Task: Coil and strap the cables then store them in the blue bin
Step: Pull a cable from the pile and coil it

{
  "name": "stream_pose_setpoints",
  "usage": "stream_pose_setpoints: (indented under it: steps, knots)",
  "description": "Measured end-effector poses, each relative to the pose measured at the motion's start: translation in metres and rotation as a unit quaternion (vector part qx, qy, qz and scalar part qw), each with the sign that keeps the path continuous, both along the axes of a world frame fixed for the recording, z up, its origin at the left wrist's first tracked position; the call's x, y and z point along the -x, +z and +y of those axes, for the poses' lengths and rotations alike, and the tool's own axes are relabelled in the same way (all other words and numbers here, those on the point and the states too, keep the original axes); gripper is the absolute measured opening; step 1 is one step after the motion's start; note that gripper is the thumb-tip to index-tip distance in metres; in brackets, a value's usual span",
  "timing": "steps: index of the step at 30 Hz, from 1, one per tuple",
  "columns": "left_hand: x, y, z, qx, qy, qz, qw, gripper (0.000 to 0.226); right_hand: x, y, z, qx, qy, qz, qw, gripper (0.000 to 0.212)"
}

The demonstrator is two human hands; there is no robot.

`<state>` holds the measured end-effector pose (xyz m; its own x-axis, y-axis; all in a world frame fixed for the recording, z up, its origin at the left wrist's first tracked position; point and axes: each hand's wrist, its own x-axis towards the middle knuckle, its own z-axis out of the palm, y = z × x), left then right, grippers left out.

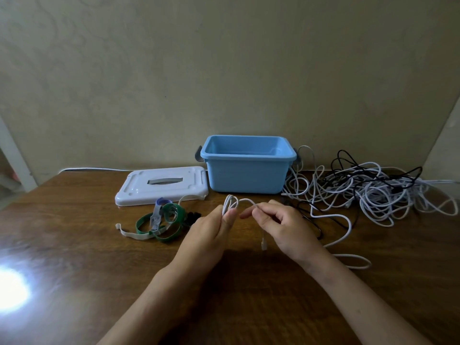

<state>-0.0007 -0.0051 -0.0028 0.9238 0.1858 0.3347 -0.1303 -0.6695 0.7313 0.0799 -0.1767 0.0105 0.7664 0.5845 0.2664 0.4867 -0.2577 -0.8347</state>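
My left hand [214,229] grips small loops of a white cable [245,200] above the table's middle. My right hand [283,224] pinches the same cable a little to the right. From that pinch the cable's plug end [263,244] hangs down, and the rest of the cable trails right across the table. The open blue bin [245,170] stands behind my hands; no cable shows in the part of its inside I see. A tangled heap of white and black cables [373,190] lies to the bin's right. Green and white straps [161,220] lie left of my hands.
The bin's white lid [161,185] lies flat to the left of the bin. A wall stands close behind the wooden table [99,257]. A bright glare spot sits on the table at the near left.
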Motion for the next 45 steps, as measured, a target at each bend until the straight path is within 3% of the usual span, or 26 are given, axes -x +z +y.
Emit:
stream_pose_setpoints:
  steps: [3, 11, 16, 19, 25, 30, 32, 35, 39, 45]
  knots:
    - [0.0, -0.002, 0.0, -0.03, -0.014, 0.01, 0.999, 0.058, 0.002, -0.003, 0.001, -0.014, 0.008, 0.009, 1.0, 0.021]
    - [0.002, 0.003, 0.0, -0.096, -0.007, 0.049, 0.994, 0.056, 0.004, -0.005, 0.004, -0.027, 0.009, -0.002, 1.0, 0.021]
    - [-0.001, 0.004, 0.003, -0.154, -0.006, 0.102, 0.983, 0.049, 0.008, -0.005, 0.004, -0.03, 0.011, 0.008, 0.999, 0.029]
    - [-0.002, 0.0, 0.008, -0.168, -0.021, 0.105, 0.98, 0.027, 0.008, -0.004, 0.004, -0.025, 0.016, 0.002, 1.0, 0.031]
    - [-0.002, 0.001, 0.006, -0.172, -0.021, 0.119, 0.978, 0.021, 0.005, -0.006, 0.003, 0.035, -0.008, -0.083, 0.996, 0.036]
    - [-0.001, 0.004, 0.002, -0.273, 0.004, 0.125, 0.954, 0.022, 0.007, -0.004, 0.002, 0.083, -0.008, -0.092, 0.992, 0.057]
    - [-0.002, 0.005, -0.001, -0.294, 0.0, 0.127, 0.947, 0.025, 0.01, -0.003, 0.003, 0.132, 0.003, -0.143, 0.981, 0.057]
    - [-0.002, 0.006, -0.004, -0.317, -0.009, 0.134, 0.939, 0.023, 0.011, -0.001, 0.006, 0.199, 0.0, -0.237, 0.951, 0.041]
    - [-0.002, 0.004, -0.004, -0.32, -0.01, 0.145, 0.936, 0.018, 0.008, -0.003, 0.01, 0.22, -0.02, -0.3, 0.928, 0.055]
    - [-0.001, 0.006, -0.002, -0.296, -0.024, 0.137, 0.945, 0.03, 0.001, -0.014, 0.01, 0.132, -0.017, -0.173, 0.976, 0.055]
